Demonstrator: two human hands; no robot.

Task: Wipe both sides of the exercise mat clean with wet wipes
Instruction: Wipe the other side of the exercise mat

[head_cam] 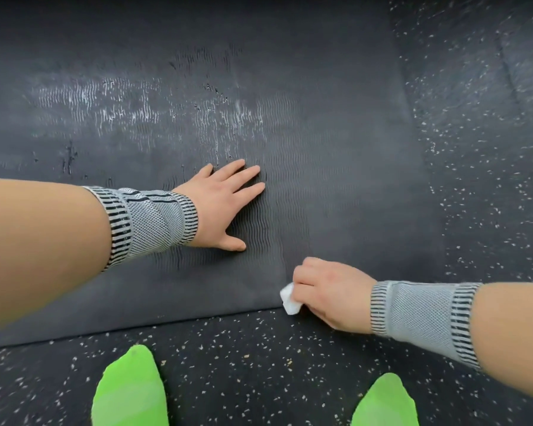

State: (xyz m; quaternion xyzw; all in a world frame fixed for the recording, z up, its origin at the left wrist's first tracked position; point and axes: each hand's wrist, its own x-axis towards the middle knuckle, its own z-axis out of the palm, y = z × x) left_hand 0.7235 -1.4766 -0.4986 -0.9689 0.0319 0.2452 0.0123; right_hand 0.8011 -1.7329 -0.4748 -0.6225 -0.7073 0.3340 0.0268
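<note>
Nearest the viewer, two bright green socked feet, one (130, 392) below the left hand and one (385, 402) below the right hand, stand on the dark speckled floor (243, 364). Just beyond them runs the near edge of the dark grey exercise mat (336, 186), which lies flat on that floor and extends away from both hands. The right hand (330, 292), its wrist wrapped in a grey and black striped support (422, 312), sits at this near edge with its fingers curled round a bunched white wet wipe (290, 298); the wipe protrudes to the left of the fingers and meets the mat's border. Farther on and to the left, the left hand (220, 207) lies palm down on the mat with fingers straight and spread and the thumb splayed toward the right hand, grasping nothing; a matching striped support (153, 221) covers its wrist. The two hands are apart, with bare ribbed mat between them. Beyond the left hand's fingertips, the wavy-ribbed surface carries pale whitish streaks (154, 109) spread across a broad patch. To the far right of the right hand, the mat's side edge gives way to more speckled floor.
</note>
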